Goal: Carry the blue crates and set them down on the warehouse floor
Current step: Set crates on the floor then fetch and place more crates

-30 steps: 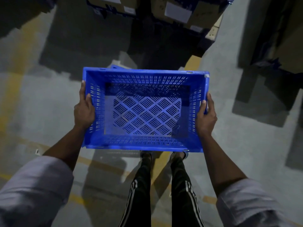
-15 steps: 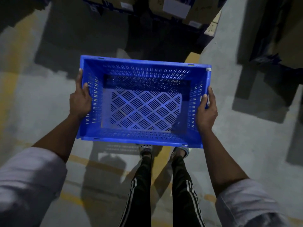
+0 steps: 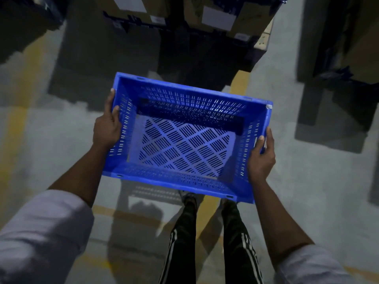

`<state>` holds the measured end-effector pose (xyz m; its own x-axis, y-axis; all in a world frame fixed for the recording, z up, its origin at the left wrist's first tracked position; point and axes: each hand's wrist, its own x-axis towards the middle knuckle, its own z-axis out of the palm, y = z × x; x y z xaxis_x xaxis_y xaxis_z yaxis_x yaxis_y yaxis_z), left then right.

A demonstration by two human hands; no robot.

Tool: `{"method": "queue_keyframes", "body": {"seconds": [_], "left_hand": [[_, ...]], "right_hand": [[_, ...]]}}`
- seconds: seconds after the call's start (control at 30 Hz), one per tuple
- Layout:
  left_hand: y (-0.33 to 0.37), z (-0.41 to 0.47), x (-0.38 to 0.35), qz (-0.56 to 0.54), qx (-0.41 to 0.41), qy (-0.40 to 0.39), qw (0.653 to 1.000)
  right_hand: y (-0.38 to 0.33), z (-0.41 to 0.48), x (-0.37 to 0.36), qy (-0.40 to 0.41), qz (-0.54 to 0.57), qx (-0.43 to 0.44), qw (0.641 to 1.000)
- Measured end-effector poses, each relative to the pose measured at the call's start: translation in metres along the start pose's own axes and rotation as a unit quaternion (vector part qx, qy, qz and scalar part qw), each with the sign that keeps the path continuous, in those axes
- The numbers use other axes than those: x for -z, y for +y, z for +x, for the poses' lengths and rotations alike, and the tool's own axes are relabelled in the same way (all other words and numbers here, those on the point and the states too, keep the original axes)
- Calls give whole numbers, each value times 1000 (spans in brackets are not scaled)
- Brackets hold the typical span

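Blue crate [image 3: 185, 140] hangs in the air above the grey floor [image 3: 307, 181]. I hold it with my left hand [image 3: 106, 128] and right hand [image 3: 261, 158], one gripping each short side.

Dim, soft footage; hard shadows on the floor [image 3: 307, 191], edges warped.

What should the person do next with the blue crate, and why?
Probably lower the blue crate onto the grey floor ahead of the shoes: the left hand and right hand grip its short ends, and it hangs empty above the floor.
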<state>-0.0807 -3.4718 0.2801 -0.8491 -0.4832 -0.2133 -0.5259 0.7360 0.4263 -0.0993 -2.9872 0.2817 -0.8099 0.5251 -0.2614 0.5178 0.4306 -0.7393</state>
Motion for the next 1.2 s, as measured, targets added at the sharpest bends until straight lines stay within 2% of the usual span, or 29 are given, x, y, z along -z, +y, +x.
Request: {"method": "queue_keyframes", "body": {"seconds": [0.4,0.53,0.63,0.77,0.93,1.2], "left_hand": [[-4,13,3,26,-11,-27,999],[-2,17,4,14,-4,-35,999],[-2,15,7,-5,-1,-57,998],[-2,7,11,-40,62,-104,992],[-19,-22,7,-44,36,-98,994],[-1,33,-2,-26,25,-68,997]], "right_hand": [[14,-26,-2,12,-16,-30,999],[9,-19,-5,18,-75,6,997],[4,-16,-2,-19,-105,-1,994],[-5,-21,13,-73,-99,5,992],[11,-29,19,-85,-131,32,987],[4,-5,-3,-55,-128,28,990]]}}
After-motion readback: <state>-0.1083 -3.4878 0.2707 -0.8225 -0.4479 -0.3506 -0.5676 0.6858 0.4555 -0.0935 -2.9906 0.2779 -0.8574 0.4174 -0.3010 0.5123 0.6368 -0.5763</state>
